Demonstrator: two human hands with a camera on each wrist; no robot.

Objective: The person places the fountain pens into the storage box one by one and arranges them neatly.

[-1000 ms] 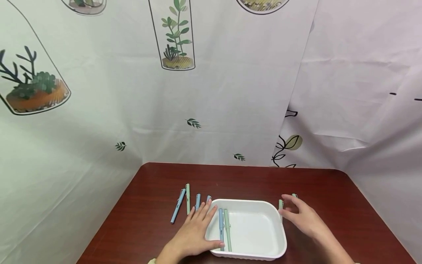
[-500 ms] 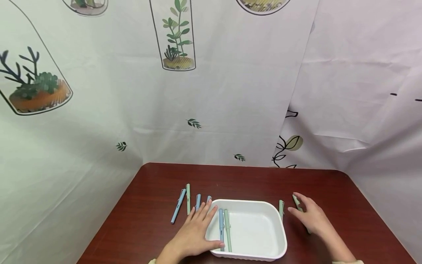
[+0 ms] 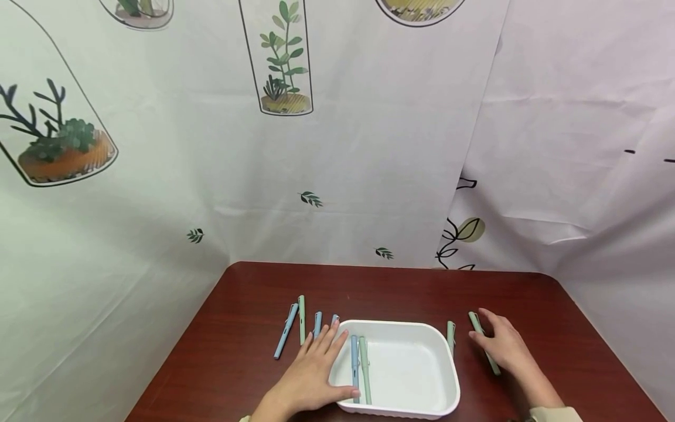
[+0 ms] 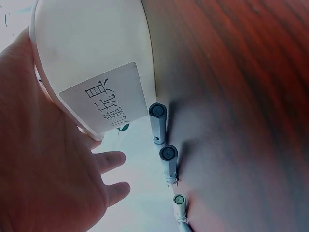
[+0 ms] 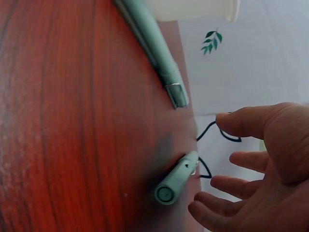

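My left hand rests with fingers spread on the left side of a white plastic tray, its thumb over the front rim. Inside the tray a blue pen and a light green pen lie side by side. To the right, my right hand hovers at a green pen on the table, thumb and fingers apart. The right wrist view shows a gap between those fingers and the pen. Another green pen lies close against the tray's right side.
Left of the tray lie blue pens and a green pen; some are partly hidden by my left hand. A label is on the tray's outer wall. The dark red wooden table ends at a patterned cloth backdrop.
My right hand has moved right, from beside the pen at the tray's edge to the outer green pen, uncovering more of it. The left hand stays on the tray.
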